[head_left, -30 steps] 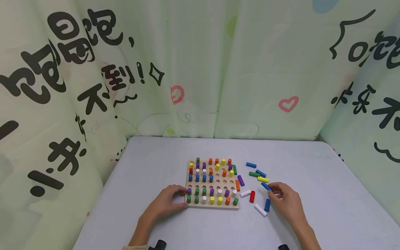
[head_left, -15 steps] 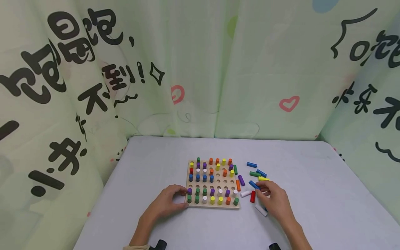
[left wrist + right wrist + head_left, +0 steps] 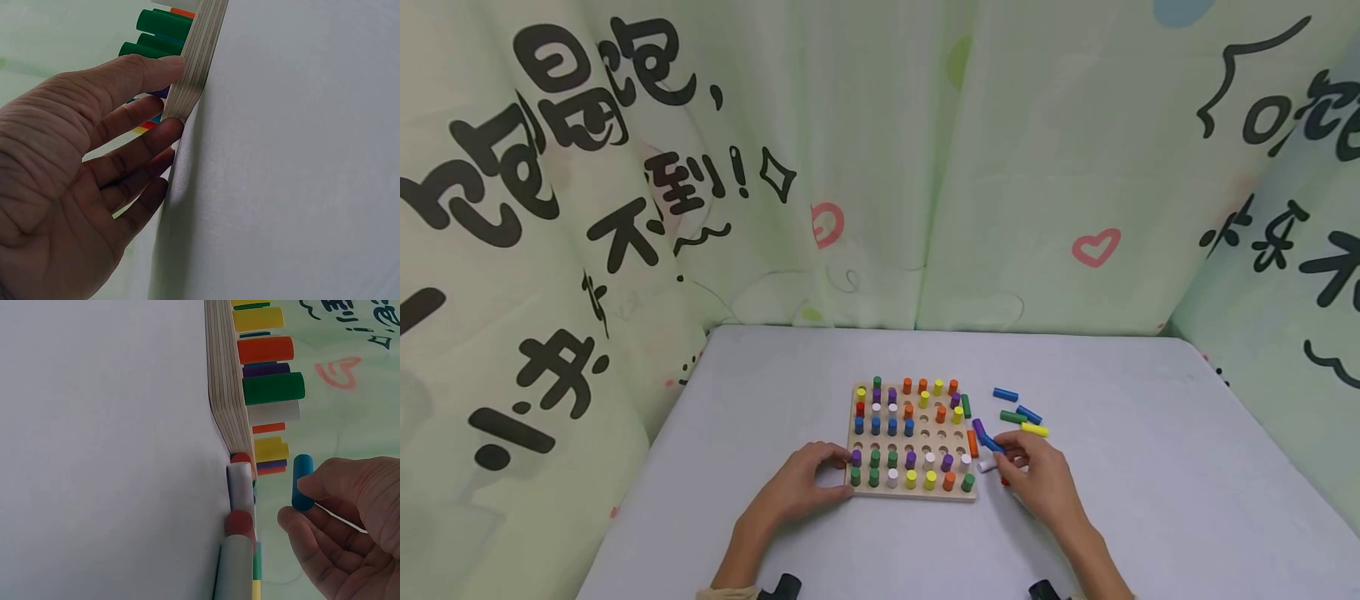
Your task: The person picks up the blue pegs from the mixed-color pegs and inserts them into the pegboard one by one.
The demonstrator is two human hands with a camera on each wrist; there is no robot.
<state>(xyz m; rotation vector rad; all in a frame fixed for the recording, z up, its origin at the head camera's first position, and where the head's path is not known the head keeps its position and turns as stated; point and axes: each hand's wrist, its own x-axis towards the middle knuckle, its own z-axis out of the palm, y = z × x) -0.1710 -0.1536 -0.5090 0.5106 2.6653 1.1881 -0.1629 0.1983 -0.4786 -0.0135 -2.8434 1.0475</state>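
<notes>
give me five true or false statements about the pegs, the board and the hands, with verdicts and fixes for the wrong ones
1. The right hand pinches a blue peg. True.
2. Both hands hold pegs. False: the left hand touches the edge of the pegboard.
3. The pegboard is completely filled. False: parts of it hold no pegs.
4. A yellow peg lies on the table, right of the pegboard. True.
5. The pinched blue peg stands in the pegboard. False: the right hand has it, beside the pegboard's right edge.
</notes>
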